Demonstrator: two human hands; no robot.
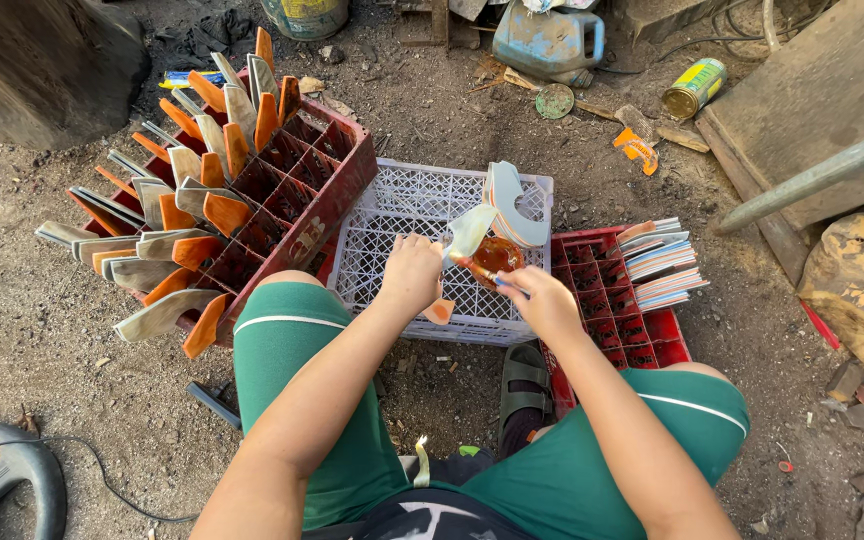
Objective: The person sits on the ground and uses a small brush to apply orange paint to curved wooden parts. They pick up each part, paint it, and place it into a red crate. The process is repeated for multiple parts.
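Three crates sat on bare dirt ground (42, 340) littered with scraps. The left hand (412, 272) gripped a cleaver blade (469, 232) pointing to one o'clock, over the white crate (392, 200). The right hand (544, 300) pinched a small brush (480, 270) at its ten o'clock, touching the blade. Open dirt lay at nine o'clock.

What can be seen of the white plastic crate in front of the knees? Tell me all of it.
The white plastic crate is a low rectangular box with lattice walls and a mesh floor, lying open side up on the dirt. It sits between two red divided crates, left and right. A stack of pale curved blades leans at its far right corner, beside a small dish of orange liquid. The left hand and right hand work above it.
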